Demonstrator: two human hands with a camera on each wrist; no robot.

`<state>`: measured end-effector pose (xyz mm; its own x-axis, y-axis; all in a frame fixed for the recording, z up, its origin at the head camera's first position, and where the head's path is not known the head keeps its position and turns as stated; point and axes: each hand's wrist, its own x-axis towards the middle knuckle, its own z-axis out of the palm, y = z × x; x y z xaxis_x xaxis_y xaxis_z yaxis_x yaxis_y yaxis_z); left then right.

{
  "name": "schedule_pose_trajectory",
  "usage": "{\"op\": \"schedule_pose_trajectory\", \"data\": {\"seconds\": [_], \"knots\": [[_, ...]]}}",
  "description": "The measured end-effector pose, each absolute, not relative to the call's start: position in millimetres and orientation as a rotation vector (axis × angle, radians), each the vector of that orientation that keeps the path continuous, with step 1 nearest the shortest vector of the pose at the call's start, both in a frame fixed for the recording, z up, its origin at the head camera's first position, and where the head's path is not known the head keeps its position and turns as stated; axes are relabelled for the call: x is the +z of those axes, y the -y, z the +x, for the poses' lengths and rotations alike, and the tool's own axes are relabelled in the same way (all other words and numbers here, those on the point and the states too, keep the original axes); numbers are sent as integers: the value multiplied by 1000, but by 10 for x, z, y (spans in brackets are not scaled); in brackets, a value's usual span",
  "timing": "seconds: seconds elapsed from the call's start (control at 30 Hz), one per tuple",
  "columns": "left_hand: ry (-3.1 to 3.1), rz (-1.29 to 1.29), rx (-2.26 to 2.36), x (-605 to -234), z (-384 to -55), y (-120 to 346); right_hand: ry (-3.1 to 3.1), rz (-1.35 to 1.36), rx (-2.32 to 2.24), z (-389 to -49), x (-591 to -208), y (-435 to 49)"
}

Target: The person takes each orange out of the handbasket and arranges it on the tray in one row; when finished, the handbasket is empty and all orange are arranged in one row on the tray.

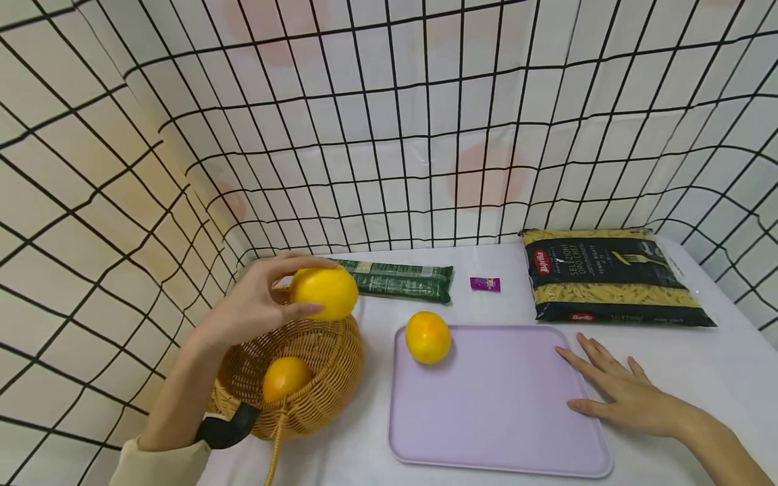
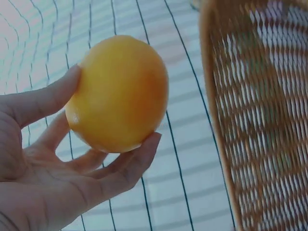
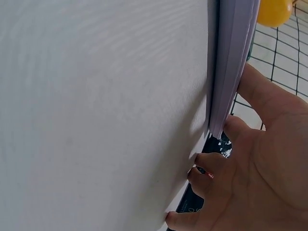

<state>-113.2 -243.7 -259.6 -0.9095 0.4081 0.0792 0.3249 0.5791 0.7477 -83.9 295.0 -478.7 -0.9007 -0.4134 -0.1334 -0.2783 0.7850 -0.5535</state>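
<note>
My left hand point(image 1: 258, 300) grips a yellow orange point(image 1: 325, 293) between thumb and fingers, above the wicker basket point(image 1: 346, 378). The left wrist view shows the same orange point(image 2: 120, 94) held by the fingertips, with the woven basket wall point(image 2: 260, 115) to its right. Inside the basket lies another orange point(image 1: 287, 379). A third orange point(image 1: 428, 337) sits on the lilac tray point(image 1: 498, 405), at its far left corner. With fingers spread, my right hand point(image 1: 626, 391) rests at the tray's right edge; its thumb and index finger touch the rim point(image 3: 234, 62) in the right wrist view.
Behind the tray lie a green packet point(image 1: 401, 280), a small purple wrapper point(image 1: 485, 284) and a bag of Barilla pasta point(image 1: 614, 277). Black wire grid point(image 1: 425, 135) stands around the back and sides. The basket's thin handle point(image 1: 277, 445) hangs over its front.
</note>
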Motion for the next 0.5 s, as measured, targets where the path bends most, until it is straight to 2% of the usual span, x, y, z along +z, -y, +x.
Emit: {"op": "schedule_pose_trajectory", "data": {"seconds": [0.3,0.5], "knots": [[-2665,583,1291,-2826,-1017,1715,-2727,-533,-791,-836,-4794,-2963],[-2596,548,1398,-3114,-983,1244,-2724,-534,-797,-844,-4787,-2960]]}}
